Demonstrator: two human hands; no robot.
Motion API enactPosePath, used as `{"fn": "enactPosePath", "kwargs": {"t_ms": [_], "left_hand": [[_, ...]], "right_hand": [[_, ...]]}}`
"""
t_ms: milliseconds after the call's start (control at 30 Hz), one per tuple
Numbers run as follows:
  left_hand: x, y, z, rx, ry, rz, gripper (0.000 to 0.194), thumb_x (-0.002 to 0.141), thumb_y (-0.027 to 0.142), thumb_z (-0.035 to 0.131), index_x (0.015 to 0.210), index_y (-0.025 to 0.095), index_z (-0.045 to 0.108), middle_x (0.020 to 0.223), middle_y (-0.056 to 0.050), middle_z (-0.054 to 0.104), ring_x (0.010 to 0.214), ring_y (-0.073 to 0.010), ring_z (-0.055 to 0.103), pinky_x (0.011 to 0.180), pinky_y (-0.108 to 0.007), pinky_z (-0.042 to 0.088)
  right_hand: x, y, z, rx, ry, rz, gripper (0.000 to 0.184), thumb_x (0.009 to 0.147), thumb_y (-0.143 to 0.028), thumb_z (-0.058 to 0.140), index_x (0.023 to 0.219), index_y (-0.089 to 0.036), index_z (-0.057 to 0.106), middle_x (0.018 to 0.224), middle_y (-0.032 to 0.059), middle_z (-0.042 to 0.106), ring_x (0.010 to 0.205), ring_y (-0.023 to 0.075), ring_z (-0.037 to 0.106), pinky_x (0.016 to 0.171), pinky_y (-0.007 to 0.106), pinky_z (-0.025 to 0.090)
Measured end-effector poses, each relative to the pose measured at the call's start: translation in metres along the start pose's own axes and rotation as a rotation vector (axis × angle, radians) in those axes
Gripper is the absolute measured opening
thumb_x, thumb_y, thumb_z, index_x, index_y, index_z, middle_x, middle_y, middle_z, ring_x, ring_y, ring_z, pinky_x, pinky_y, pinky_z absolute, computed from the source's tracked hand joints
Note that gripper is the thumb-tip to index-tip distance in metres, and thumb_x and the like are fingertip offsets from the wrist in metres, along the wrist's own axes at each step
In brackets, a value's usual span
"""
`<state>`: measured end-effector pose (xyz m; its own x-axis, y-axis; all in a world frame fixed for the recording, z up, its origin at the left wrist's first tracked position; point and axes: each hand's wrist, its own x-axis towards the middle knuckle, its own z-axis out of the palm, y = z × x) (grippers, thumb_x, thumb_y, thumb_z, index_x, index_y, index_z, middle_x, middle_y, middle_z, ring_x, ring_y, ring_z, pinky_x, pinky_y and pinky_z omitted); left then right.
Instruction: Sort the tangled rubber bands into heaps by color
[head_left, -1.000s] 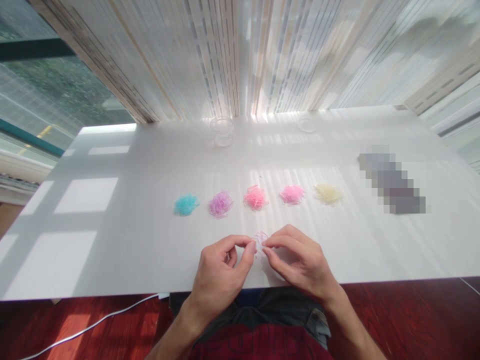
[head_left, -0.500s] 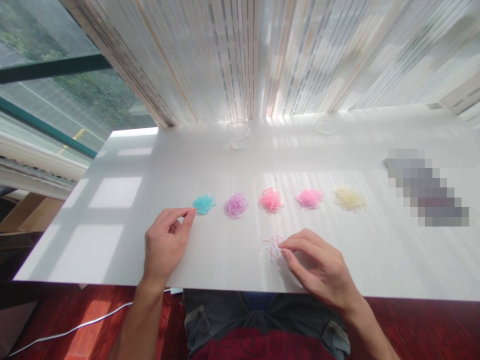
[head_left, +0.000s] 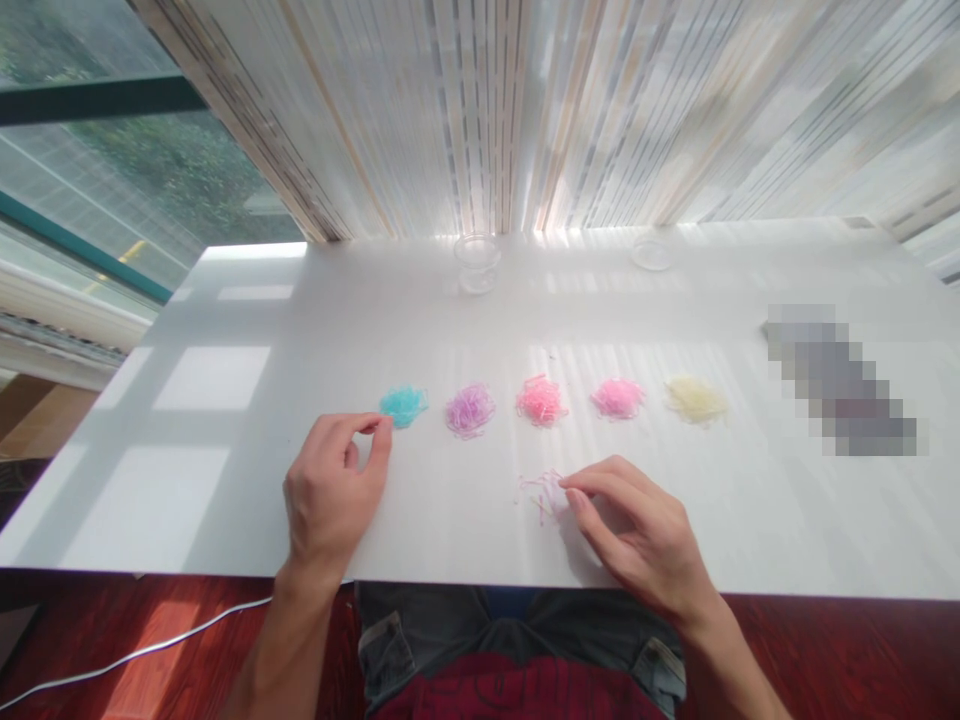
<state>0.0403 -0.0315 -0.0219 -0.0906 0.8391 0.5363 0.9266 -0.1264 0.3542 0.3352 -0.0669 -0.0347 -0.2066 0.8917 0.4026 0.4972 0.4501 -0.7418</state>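
Five small heaps of thin elastic bands lie in a row on the white table point(head_left: 225, 480): teal point(head_left: 403, 404), purple point(head_left: 469, 409), coral pink point(head_left: 541, 399), bright pink point(head_left: 618, 397) and pale yellow point(head_left: 697, 399). My left hand point(head_left: 332, 490) rests just below the teal heap, thumb and forefinger pinched together beside it; whether a band is between them I cannot make out. My right hand point(head_left: 637, 530) lies on the table, its fingertips pressed on the edge of a loose scatter of mixed bands point(head_left: 541, 492).
A clear plastic cup point(head_left: 477, 263) and a flat clear lid point(head_left: 651, 255) stand at the table's far edge by the striped curtain. A blurred grey object point(head_left: 840, 380) lies at the right. A white cable point(head_left: 135, 655) runs over the red floor at the lower left.
My hands, joined over the loose bands a second ago, have parted. The left hand moved left to the teal heap and stays there; the right hand stayed by the loose bands.
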Motion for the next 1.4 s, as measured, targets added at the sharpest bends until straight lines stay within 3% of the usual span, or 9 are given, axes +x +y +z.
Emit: {"fn": "enactPosePath", "kwargs": {"t_ms": [67,200,300,633,800,900,1233,1400], "left_hand": [[-0.010,0.017,0.000,-0.097,-0.070,0.085,0.009,0.099,0.024,0.064,0.096,0.019,0.071,0.091,-0.001,0.071,0.056,-0.0091,0.049,0.063,-0.023,0.046],[-0.026,0.048,0.005,-0.296,-0.422,0.315,0.013,0.102,0.024,0.060,0.111,0.022,0.069,0.102,-0.001,0.071,0.073,-0.0128,0.067,0.069,-0.025,0.052],[-0.032,0.061,0.012,-0.293,-0.523,0.395,0.016,0.102,0.028,0.061,0.115,0.022,0.067,0.104,-0.003,0.070,0.080,-0.0176,0.071,0.069,-0.029,0.054],[-0.038,0.070,0.016,-0.204,-0.391,0.398,0.013,0.104,0.019,0.055,0.098,0.019,0.065,0.089,-0.001,0.068,0.069,-0.0145,0.065,0.061,-0.027,0.047],[-0.035,0.073,0.011,-0.472,-0.539,0.223,0.009,0.105,0.020,0.055,0.103,0.021,0.064,0.098,0.000,0.066,0.067,-0.0097,0.060,0.062,-0.023,0.047],[-0.032,0.079,0.009,-0.548,-0.592,0.202,0.009,0.105,0.021,0.056,0.104,0.022,0.064,0.098,0.001,0.065,0.065,-0.0089,0.057,0.064,-0.022,0.047],[-0.029,0.084,0.010,-0.610,-0.559,0.241,0.012,0.102,0.021,0.063,0.114,0.023,0.063,0.103,-0.001,0.065,0.062,-0.0078,0.052,0.061,-0.021,0.047],[-0.026,0.084,0.010,-0.622,-0.527,0.265,0.010,0.101,0.017,0.063,0.109,0.022,0.066,0.099,-0.001,0.068,0.069,-0.0085,0.057,0.063,-0.019,0.049]], "right_hand": [[0.000,0.001,0.000,-0.023,0.035,0.010,0.015,0.097,-0.012,0.059,0.103,-0.022,0.070,0.086,0.0025,0.071,0.077,0.0158,0.068,0.069,0.028,0.057],[0.001,0.003,0.000,-0.056,0.059,0.037,0.017,0.097,-0.011,0.057,0.103,-0.021,0.070,0.088,0.0024,0.071,0.080,0.0146,0.069,0.071,0.026,0.057],[0.001,0.002,-0.001,-0.053,0.066,0.041,0.017,0.097,-0.011,0.058,0.103,-0.021,0.070,0.088,0.0023,0.071,0.080,0.0138,0.069,0.071,0.025,0.057],[0.000,0.001,-0.001,-0.017,0.077,0.025,0.018,0.097,-0.009,0.057,0.103,-0.020,0.070,0.088,0.0026,0.071,0.082,0.0138,0.068,0.074,0.025,0.057],[-0.001,0.000,-0.002,0.052,0.029,-0.010,0.017,0.096,-0.011,0.062,0.109,-0.019,0.070,0.092,0.0042,0.072,0.084,0.0150,0.068,0.075,0.027,0.058],[-0.002,0.000,-0.001,0.066,0.006,-0.062,0.018,0.094,-0.014,0.070,0.111,-0.019,0.070,0.095,0.0060,0.073,0.085,0.0168,0.068,0.075,0.029,0.058],[-0.001,0.000,-0.002,0.073,0.019,-0.074,0.014,0.095,-0.008,0.067,0.102,-0.020,0.070,0.089,0.0042,0.075,0.080,0.0165,0.067,0.072,0.029,0.057],[0.000,-0.001,-0.002,0.088,0.032,-0.078,0.016,0.094,-0.007,0.068,0.104,-0.019,0.071,0.088,0.0046,0.075,0.079,0.0161,0.068,0.071,0.028,0.057]]}}
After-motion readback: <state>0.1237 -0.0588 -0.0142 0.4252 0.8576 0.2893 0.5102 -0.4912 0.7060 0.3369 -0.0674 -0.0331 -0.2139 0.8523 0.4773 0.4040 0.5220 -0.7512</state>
